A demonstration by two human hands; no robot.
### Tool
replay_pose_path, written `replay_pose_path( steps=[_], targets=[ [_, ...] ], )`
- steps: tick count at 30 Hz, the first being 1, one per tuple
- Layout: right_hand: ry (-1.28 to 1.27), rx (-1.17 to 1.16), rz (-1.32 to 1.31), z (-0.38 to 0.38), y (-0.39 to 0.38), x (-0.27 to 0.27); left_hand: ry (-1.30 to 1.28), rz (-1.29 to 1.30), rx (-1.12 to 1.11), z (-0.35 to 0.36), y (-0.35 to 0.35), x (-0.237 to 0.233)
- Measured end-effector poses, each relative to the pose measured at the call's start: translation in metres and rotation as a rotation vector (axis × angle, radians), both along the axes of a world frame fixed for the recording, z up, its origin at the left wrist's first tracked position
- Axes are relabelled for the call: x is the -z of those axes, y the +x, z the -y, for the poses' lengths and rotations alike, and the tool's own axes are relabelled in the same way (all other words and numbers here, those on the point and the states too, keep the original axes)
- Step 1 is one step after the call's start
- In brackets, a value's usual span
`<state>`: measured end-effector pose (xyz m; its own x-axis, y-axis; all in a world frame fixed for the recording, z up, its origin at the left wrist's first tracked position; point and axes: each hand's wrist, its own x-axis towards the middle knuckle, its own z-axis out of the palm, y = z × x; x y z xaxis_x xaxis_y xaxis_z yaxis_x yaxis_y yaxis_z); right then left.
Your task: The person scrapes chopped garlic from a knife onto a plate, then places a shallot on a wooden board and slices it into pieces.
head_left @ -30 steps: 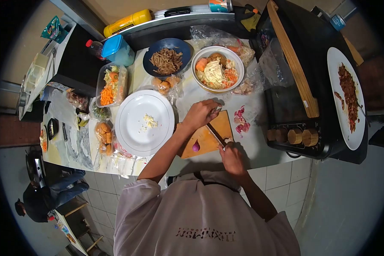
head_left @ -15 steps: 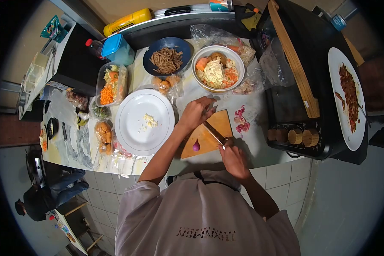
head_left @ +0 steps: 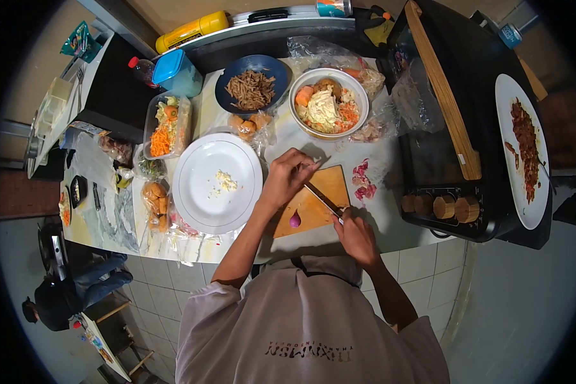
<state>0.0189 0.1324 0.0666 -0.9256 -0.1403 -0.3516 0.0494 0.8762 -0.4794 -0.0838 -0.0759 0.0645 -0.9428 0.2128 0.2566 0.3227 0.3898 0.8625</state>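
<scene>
My right hand point(head_left: 356, 238) is wrapped around the handle of a knife point(head_left: 324, 199). Its blade slants up and left across the wooden cutting board point(head_left: 329, 180). By the blade's tip, at the board's upper left, my left hand point(head_left: 289, 178) has its fingers curled together; whatever they pinch is too small to make out. A purple shallot point(head_left: 294, 219) lies on the board below the blade. Reddish shallot skins point(head_left: 363, 180) are scattered to the board's right. Left of my left arm, a white plate point(head_left: 195, 208) carries a small pile of chopped pale bits point(head_left: 225, 182).
Beyond my hands stand a bowl point(head_left: 363, 115) of mixed food and a dark blue pan point(head_left: 221, 99) of shredded meat. A black oven point(head_left: 422, 163) borders the right side. At left are a plastic container point(head_left: 152, 131) of vegetables and bagged buns point(head_left: 155, 198). Another person point(head_left: 61, 297) is at far left.
My left hand has shifted slightly left and its fingers have drawn in. My right hand has moved a little right and down with the knife.
</scene>
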Motion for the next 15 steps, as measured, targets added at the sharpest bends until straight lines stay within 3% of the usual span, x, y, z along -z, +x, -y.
replay_pose_path(
  steps=[6, 8, 15],
  targets=[
    [-0.129, 0.07, 0.042, -0.018, 0.004, 0.009, 0.044, 0.037, -0.077, 0.012, 0.024, -0.02],
    [-0.118, 0.085, 0.067, -0.024, 0.006, 0.009, -0.008, 0.213, -0.071, 0.014, 0.036, -0.022],
    [-0.153, 0.151, 0.13, -0.028, 0.014, 0.018, -0.183, 0.261, -0.076, 0.002, 0.055, 0.008]
  ],
)
